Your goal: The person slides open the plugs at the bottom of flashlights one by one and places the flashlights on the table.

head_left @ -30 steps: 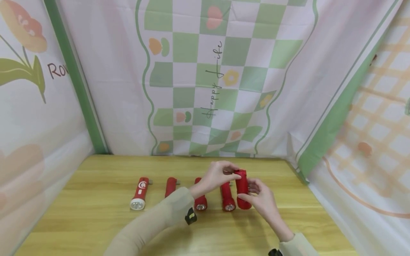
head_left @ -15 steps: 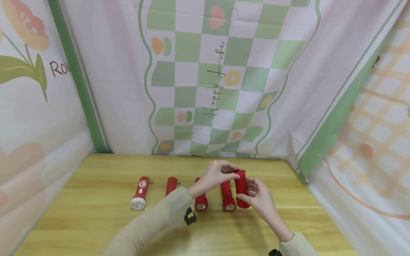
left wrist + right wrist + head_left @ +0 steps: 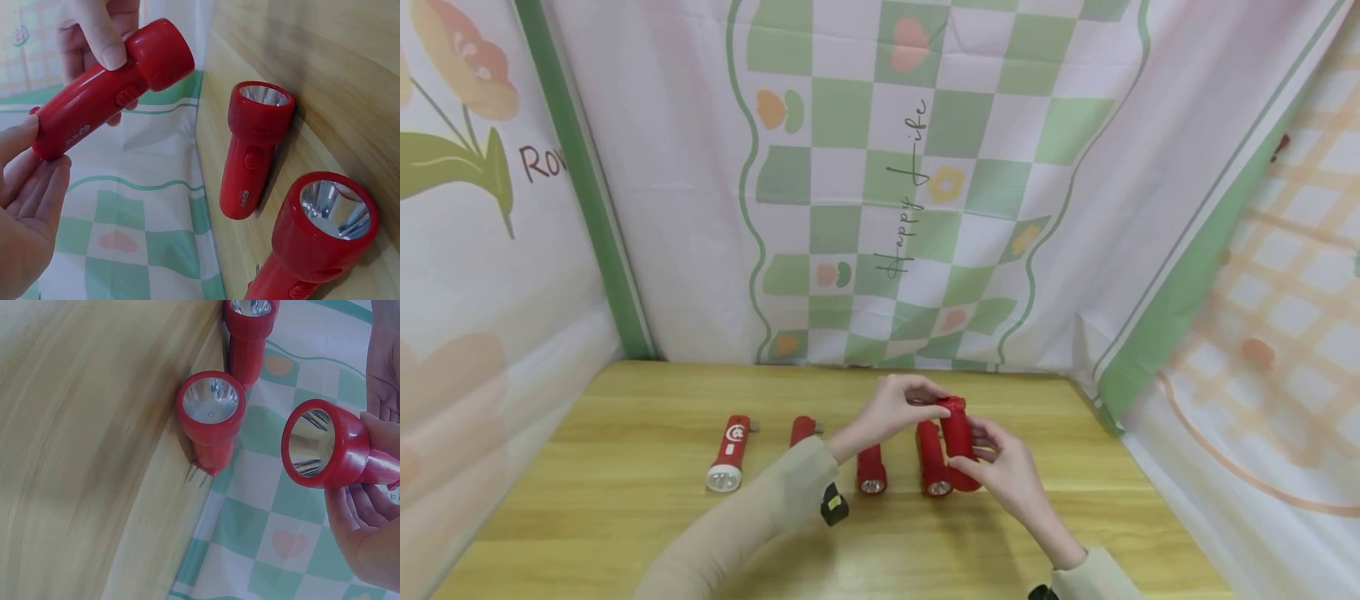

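Observation:
Both hands hold one red flashlight above the right part of the table. My left hand pinches its tail end between thumb and fingers. Around the body near the lamp head curl the thumb and fingers of my right hand. The left wrist view shows the slide switch and a small pale logo on the held flashlight. Its clear lens and reflector face the right wrist camera. Just left of it lies another red flashlight, and a similar red flashlight is partly hidden by my left forearm.
Farther left on the wooden table are a partly covered red flashlight and a red flashlight with a white head. Metal prongs stick out from one lying flashlight. A patterned cloth hangs behind the table.
Both hands have shifted slightly left with the held flashlight, whose tail end now leans farther left. The flashlights on the table have stayed in place.

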Demonstrator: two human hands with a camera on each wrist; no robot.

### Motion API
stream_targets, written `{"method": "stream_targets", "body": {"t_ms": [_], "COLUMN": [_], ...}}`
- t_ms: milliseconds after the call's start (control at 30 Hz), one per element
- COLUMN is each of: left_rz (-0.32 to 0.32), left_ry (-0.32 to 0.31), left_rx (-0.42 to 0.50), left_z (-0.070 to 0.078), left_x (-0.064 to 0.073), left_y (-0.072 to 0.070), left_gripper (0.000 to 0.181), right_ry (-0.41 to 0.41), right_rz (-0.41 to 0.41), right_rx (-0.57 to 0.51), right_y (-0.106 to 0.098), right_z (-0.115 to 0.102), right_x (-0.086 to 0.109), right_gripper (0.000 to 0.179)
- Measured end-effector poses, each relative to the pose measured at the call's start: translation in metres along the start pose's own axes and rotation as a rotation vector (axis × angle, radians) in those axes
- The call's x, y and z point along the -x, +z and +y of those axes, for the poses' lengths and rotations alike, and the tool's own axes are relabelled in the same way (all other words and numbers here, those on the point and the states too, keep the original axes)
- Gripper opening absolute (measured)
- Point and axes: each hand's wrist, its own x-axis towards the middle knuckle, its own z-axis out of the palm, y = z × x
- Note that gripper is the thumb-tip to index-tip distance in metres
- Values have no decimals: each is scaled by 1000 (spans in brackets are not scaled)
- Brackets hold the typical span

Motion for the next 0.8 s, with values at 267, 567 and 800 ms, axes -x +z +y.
{"method": "stream_targets", "body": {"t_ms": [267,567,800], "left_rz": [38,70,83], "left_ry": [31,32,28], "left_rx": [-59,-49,-38], "left_z": [5,4,5], "left_x": [4,7,9], "left_y": [-2,-4,-6], "left_gripper": [25,23,21], "right_ry": [13,-14,-38], "right_rz": [-2,6,9], "right_rx": [-3,-17,-25], "right_y": [1,3,3], "right_z": [0,0,0], "right_x": [0,0,1], "right_gripper": [56,56,57]}}
